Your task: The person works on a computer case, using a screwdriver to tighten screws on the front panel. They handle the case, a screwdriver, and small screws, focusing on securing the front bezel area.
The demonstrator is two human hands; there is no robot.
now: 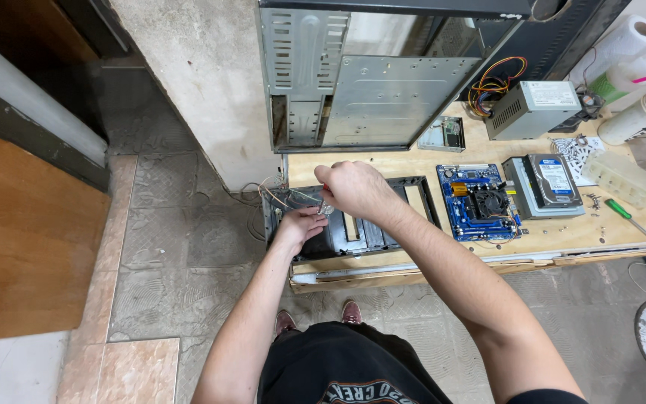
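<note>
Left hand (298, 224) pressed flat, fingers loosely curled, on the black computer front panel (353, 224) lying at the near left edge of the wooden workbench (383, 161). Right hand (353, 187) just above it, closed around a red-handled screwdriver (322, 187) with thin loose wires (274, 196) trailing beside. Further right: blue motherboard (478, 200), hard drive (549, 183), green screwdriver (628, 218); beyond, empty metal case (368, 75) and power supply (532, 108).
</note>
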